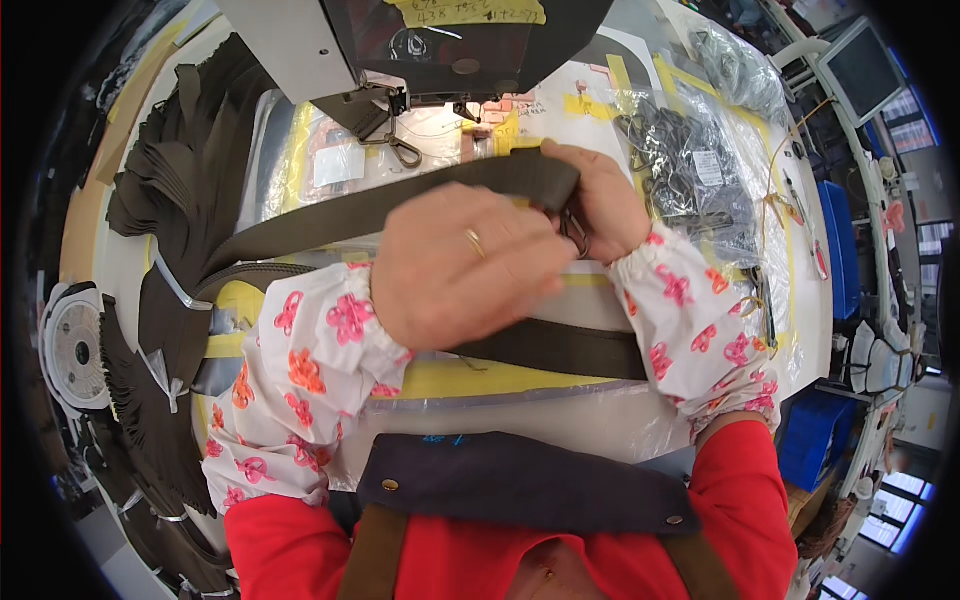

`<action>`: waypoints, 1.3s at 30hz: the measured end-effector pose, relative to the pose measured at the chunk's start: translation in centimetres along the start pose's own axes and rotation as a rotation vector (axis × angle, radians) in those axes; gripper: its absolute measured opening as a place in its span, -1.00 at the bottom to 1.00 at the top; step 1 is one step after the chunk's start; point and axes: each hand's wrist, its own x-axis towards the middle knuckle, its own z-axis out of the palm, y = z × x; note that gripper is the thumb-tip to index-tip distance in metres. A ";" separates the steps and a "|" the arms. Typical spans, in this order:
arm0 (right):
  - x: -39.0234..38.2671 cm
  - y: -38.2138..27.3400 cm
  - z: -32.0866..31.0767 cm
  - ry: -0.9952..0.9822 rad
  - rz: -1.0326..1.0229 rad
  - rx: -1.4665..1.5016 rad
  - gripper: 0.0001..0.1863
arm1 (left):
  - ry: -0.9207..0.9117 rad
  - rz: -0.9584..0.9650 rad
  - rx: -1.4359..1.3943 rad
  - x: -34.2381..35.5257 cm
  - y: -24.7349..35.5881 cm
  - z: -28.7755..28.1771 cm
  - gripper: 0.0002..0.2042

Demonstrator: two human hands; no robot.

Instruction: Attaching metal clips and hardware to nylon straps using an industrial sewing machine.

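Below the machine head, my right hand (603, 205) pinches the folded end of a dark olive webbing strap (335, 215), thumb on top. A metal hook or buckle (573, 232) shows at the fold beside its fingers, partly covered. My left hand (470, 265), with a ring on one finger, is blurred and curled in front of the strap, close to the metal piece. Its fingertips are hidden, and I cannot make out what they hold. From the fold the strap runs left to a thick bundle of webbing straps (190, 170). Another strap length (560, 347) lies beneath my hands.
The sewing machine head (460, 50) overhangs the work; a metal snap hook (403, 152) lies under it. Plastic bags of metal hardware (690, 165) are at right, with blue bins (838, 250) beyond. A white round device (75, 345) stands at far left.
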 end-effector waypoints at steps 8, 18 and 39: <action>1.2 -2.4 0.5 -0.203 0.154 -0.012 -0.73 | -0.224 -0.519 0.176 -1.5 -4.5 1.4 -0.81; 1.6 -0.4 0.4 -0.107 -0.011 -0.027 -0.64 | -0.155 -0.504 -0.068 -3.2 -7.9 1.5 -0.81; 3.8 -0.7 -2.0 -0.111 -0.589 -0.922 -0.54 | -0.490 -0.325 -0.167 -2.8 -8.6 0.6 -0.67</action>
